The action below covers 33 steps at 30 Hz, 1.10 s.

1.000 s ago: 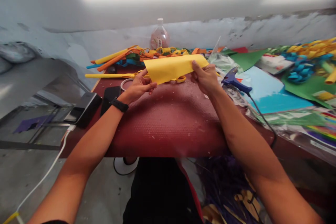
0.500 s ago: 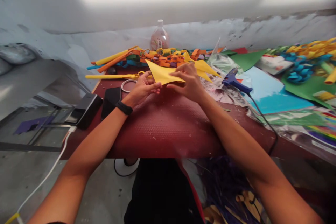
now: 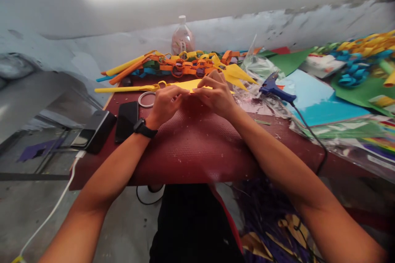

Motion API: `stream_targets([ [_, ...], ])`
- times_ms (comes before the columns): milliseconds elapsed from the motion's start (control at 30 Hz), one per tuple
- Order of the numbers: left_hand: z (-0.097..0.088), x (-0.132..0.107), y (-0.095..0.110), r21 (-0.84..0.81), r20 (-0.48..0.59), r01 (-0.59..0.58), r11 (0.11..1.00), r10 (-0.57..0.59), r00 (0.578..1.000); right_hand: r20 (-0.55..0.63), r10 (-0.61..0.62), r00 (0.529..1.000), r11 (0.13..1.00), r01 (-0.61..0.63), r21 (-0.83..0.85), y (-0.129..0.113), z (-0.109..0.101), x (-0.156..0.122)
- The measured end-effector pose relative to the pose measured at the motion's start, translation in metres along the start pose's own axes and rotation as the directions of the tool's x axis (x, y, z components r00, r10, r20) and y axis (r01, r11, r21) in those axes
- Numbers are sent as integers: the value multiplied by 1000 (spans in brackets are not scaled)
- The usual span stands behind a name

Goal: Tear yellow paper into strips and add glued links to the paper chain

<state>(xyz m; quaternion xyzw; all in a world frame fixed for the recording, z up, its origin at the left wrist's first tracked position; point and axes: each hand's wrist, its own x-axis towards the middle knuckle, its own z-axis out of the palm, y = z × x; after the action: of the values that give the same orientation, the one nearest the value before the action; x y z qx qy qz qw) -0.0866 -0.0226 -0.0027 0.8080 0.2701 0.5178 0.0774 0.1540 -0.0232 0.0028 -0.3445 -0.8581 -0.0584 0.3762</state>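
Observation:
A sheet of yellow paper (image 3: 190,85) is pinched along its near edge by both my hands, low over the red tabletop (image 3: 197,144). My left hand (image 3: 166,100) has thumb and fingers pressed together on the left part of that edge. Close beside it, my right hand (image 3: 216,92) grips the same edge, its fingers curled and covering much of the sheet's right side. Pointed yellow paper pieces (image 3: 239,74) lie just past my right hand. Behind the sheet runs an orange and yellow paper chain (image 3: 185,65).
A blue glue gun (image 3: 276,90) with a black cord lies right, beside blue paper (image 3: 324,102) and plastic wrapping. On the left are a phone (image 3: 127,121), a black box (image 3: 98,131) and a tape ring (image 3: 147,99). A clear bottle (image 3: 182,37) stands behind.
The yellow sheet has gone from tilted up, its corner raised, to nearly flat. My hands have drawn together, and the fingers of both now pinch its near edge.

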Motion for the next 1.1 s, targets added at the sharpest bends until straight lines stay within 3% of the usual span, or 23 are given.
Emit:
stream_targets([
  [100,-1,2,0,45,-96,-29,999,34,995,-37,16,999,999,-17,-35,10,-5,2],
  [200,-7,4,1,23,-204,13,1000,-8,979,-92,70,993,995,-75,-61,30,-15,0],
  [333,-18,7,-7,-69,-349,120,990,-137,927,-177,169,970,983,-178,-40,67,-29,-9],
  [433,-24,11,-15,-99,-426,128,987,-158,891,-215,229,949,973,-223,52,84,-36,-13],
  [533,-26,16,-23,-160,-492,127,979,-191,849,-253,259,932,956,-210,206,80,-42,-10],
  [600,-27,19,-28,-283,-515,156,946,-288,807,-310,283,908,927,-177,331,70,-46,-6],
  [733,-33,19,-36,-504,-459,204,839,-460,760,-387,357,850,854,-130,503,54,-48,0],
  [800,-34,16,-40,-527,-424,230,818,-488,763,-330,392,859,823,-167,543,51,-43,0],
  [933,-31,10,-48,-533,-357,287,796,-519,777,-84,433,897,767,-318,557,49,-24,-5],
  [1100,-26,6,-53,-553,-240,356,754,-553,798,87,462,883,759,-444,476,51,2,-12],
])
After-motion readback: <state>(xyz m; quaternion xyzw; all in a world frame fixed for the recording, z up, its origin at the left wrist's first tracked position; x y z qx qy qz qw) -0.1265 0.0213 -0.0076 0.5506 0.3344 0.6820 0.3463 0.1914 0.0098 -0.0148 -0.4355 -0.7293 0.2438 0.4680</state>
